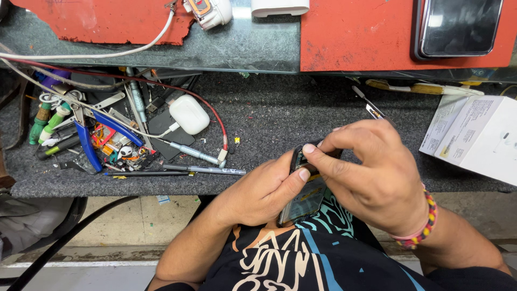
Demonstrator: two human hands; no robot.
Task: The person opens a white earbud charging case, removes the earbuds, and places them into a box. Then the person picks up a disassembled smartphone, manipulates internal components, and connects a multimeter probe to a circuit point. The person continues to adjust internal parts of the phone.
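You held the opened phone over the near edge of the grey bench mat, close to your chest. Its long axis ran away from you, tilted slightly rightward toward the mat. Your left hand was closed round the phone's left side, thumb pressed on its upper edge. Your right hand came over from the right and gripped the top end, with metal tweezers projecting past the fingers toward the mat's far side. Both hands touched the phone; neither was nearer.

Left on the mat: a heap of tools, including blue-handled pliers and a white earbud case. Right on the mat: a closed white carton, contents unseen.
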